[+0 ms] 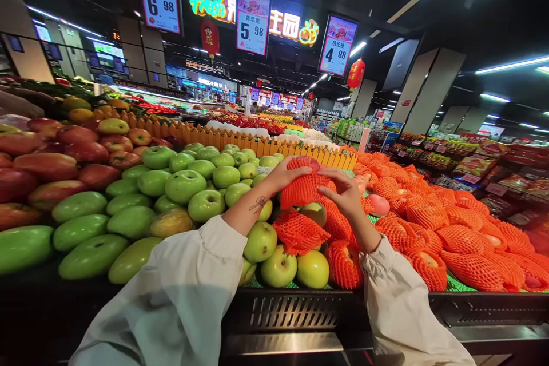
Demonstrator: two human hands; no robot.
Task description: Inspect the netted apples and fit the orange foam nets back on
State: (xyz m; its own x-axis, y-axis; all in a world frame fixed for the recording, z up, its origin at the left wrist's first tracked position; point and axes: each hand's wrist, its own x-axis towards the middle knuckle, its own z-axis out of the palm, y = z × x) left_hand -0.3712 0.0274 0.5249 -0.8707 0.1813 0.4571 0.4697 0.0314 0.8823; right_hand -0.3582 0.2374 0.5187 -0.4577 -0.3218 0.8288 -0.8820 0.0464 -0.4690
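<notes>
Both arms are in loose, baggy sleeves, a very pale mint-white fabric, kinda silky with soft folds. The left sleeve (171,297) is pushed up so the cuff bunches mid-forearm, and there's a small dark tattoo (258,204) near the wrist, thin spidery lines. The right sleeve (407,309) ends in a gathered cuff. No rings or watch on either of the hands.

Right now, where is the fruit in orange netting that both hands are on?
The netted fruit sits mid-frame, held between the left hand and right hand, where the green apples meet the netted pile.
</notes>
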